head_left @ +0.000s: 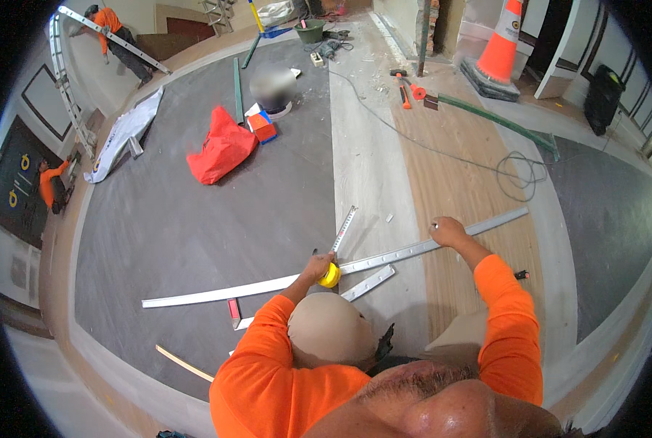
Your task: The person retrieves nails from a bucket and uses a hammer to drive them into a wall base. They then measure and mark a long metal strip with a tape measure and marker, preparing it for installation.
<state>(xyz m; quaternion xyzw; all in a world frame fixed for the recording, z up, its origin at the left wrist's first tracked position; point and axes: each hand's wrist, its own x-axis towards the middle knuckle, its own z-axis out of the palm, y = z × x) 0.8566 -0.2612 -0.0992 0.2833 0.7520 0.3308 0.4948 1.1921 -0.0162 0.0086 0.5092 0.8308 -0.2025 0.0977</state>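
Observation:
My left hand (pixel 315 269) is closed on a yellow tape measure (pixel 329 274), whose blade (pixel 344 228) sticks out forward over a long silver metal strip (pixel 216 295) lying across the floor. My right hand (pixel 448 232) is closed just at that strip toward its right part, fingers curled around something small that I cannot make out. Beneath the long strip lies a shorter metal piece (pixel 373 280), near my bent knee (pixel 326 328). A red-and-silver square tool (pixel 234 314) lies left of my left arm.
Around are a red bag (pixel 220 150), grey cable (pixel 515 179), hammer (pixel 399 74), green bar (pixel 486 117), traffic cone (pixel 499 55), black case (pixel 603 101) and white sheet (pixel 125 135). Two co-workers (pixel 114 40) (pixel 52 186) in orange work at the left, near a leaning ladder (pixel 70 87).

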